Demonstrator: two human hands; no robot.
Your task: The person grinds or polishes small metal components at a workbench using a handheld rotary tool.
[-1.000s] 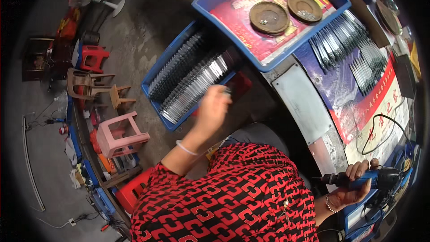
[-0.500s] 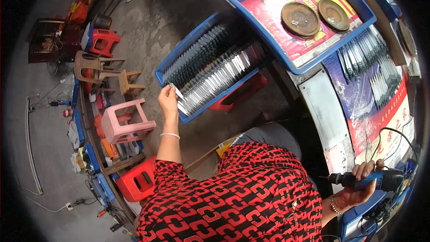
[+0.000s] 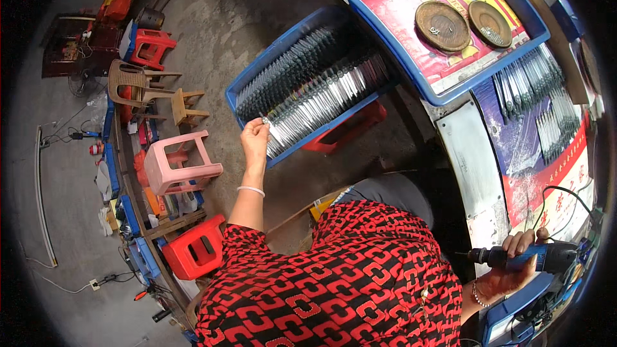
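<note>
My left hand is closed in a pinch at the near left corner of a blue crate. A small bright end of a slim silver piece shows at its fingertips; the rest blends in with the row. Two packed rows of slim silver pieces with dark ends fill much of the crate. Over at the table's right side, my right hand is wrapped round a blue and black power screwdriver. Its thin bit points left, touching nothing.
A blue tray on the table holds two round brown dishes with small metal parts. More silver pieces lie on the table. A red stool is under the crate; a pink stool stands left.
My left hand has shifted a little right, and the silver piece that stuck out from its fingers now lies against the row's end. My right hand still holds the screwdriver in the same place.
</note>
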